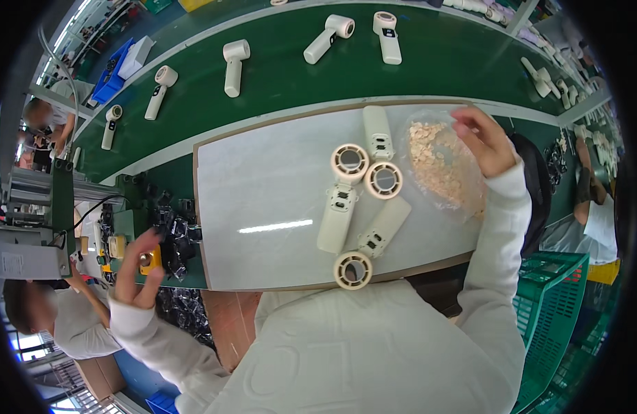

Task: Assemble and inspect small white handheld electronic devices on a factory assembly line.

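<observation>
My left hand (135,272) is raised at the left of the board, thumb and fingers apart, beside a yellow control box (150,261) with a round button. Nothing shows in it. My right hand (489,143) hovers at the edge of a clear plastic bag (434,165) full of small beige pieces; its fingers are bent but apart, with nothing visible between them. Left of that bag, three cream handheld fans lie on the white board (263,186): an upper fan (378,127), a left fan (335,221) and a lower fan (391,221). Their round heads point different ways.
Beyond the board runs a green conveyor belt (277,76) carrying several spaced-out fans. Black parts (177,234) and a metal machine (32,241) stand at left. A green crate (549,297) is at lower right. Other people work at both sides.
</observation>
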A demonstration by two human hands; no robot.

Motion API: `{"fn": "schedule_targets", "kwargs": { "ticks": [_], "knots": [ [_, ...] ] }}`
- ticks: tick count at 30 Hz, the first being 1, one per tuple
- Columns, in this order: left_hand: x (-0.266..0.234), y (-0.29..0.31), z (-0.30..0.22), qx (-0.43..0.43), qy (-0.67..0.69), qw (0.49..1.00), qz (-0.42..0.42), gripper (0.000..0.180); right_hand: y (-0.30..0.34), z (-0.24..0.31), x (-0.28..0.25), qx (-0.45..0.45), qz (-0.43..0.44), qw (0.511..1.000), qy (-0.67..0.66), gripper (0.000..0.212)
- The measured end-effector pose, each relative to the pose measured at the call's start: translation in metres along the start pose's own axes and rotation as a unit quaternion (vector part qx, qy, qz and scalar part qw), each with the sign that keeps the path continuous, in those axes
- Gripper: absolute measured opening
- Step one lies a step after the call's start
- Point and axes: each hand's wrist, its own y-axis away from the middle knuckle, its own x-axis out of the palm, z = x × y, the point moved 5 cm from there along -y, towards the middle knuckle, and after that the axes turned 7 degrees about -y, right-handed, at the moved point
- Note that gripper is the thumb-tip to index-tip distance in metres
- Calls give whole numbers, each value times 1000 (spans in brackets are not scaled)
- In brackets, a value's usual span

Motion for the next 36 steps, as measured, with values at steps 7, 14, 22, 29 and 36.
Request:
{"fn": "schedule_targets", "kwargs": {
  "ticks": [7, 14, 22, 29, 36],
  "knots": [
    [116, -243, -83, 138, -36, 975, 169, 56, -103, -53, 42, 65, -22, 974, 217, 49],
    [246, -438, -104, 7, -290, 946, -145, 45, -98, -100, 53, 35, -51, 981, 185, 68],
    [197, -382, -78, 17, -267, 959, -94, 38, -125, -133, 42, 158, -57, 978, 127, 71],
    [152, -356, -34, -177, -378, 893, -168, 53, -211, -145, 32, 207, -102, 951, 208, 71],
    [164, -364, -7, -200, -240, 950, -25, 60, -202, -77, 69, 203, -87, 959, 178, 72]
  ]
}}
